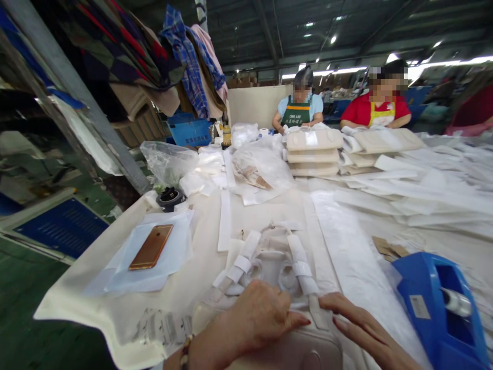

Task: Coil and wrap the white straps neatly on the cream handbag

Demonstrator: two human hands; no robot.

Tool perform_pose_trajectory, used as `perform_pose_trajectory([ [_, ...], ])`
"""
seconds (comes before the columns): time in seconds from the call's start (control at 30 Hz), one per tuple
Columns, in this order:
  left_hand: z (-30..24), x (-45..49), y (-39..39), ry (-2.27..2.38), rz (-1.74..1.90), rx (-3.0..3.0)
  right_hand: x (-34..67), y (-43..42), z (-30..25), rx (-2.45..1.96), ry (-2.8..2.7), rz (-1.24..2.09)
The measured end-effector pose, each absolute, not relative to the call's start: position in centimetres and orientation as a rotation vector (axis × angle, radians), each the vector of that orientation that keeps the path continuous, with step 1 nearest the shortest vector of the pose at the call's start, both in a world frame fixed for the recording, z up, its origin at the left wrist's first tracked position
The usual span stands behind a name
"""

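A cream handbag (292,349) lies at the table's front edge, its handles standing away from me. White wrapping is bound round the left handle (242,264) and the right handle (302,267). My left hand (258,318), a bracelet at its wrist, is closed on the handbag's upper edge between the handle bases, with the thumb pointing right. Just what its curled fingers grip is hidden. Fingers stretched out, my right hand (365,329) rests beside the base of the right handle and touches the bag there. White padding (287,275) shows inside the handles.
A blue tape dispenser (416,288) stands at the right. To the left, a phone (152,246) lies on thin white sheets. Behind are a black tape roll (169,199), clear plastic bags (262,169), and stacked cream bags (314,154). Two co-workers sit across the table.
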State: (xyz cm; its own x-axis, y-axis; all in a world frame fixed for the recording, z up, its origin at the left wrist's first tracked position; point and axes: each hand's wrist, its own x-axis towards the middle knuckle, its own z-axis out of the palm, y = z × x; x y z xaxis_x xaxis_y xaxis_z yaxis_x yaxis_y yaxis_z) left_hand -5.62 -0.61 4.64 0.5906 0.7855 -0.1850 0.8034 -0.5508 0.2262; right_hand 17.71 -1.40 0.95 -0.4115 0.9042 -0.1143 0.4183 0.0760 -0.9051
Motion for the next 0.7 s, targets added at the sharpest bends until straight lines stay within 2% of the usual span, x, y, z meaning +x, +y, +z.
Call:
perform_pose_trajectory([
  [0.1, 4.8, -6.2, -1.0, 1.226, -0.084, 2.554, 16.9, -3.2, 1.0, -1.496, -1.919, 1.219],
  [0.23, 5.1, -7.2, -1.5, 1.132, -0.103, 2.549, 15.3, -5.0, 0.5, -1.461, -1.853, 1.161],
  [0.47, 5.0, -7.6, -1.0, 1.139, -0.316, 2.543, 17.8, -5.6, -2.3, -1.503, -1.010, 1.172],
  [0.57, 4.1, -8.2, -0.7, 1.094, -0.249, 2.642, 16.7, -6.4, -3.6, -1.377, -0.854, 1.382],
  [0.7, 2.9, -9.5, -0.7, 0.965, 0.116, 2.781, 13.2, -6.8, -3.9, -1.143, -0.672, 1.701],
])
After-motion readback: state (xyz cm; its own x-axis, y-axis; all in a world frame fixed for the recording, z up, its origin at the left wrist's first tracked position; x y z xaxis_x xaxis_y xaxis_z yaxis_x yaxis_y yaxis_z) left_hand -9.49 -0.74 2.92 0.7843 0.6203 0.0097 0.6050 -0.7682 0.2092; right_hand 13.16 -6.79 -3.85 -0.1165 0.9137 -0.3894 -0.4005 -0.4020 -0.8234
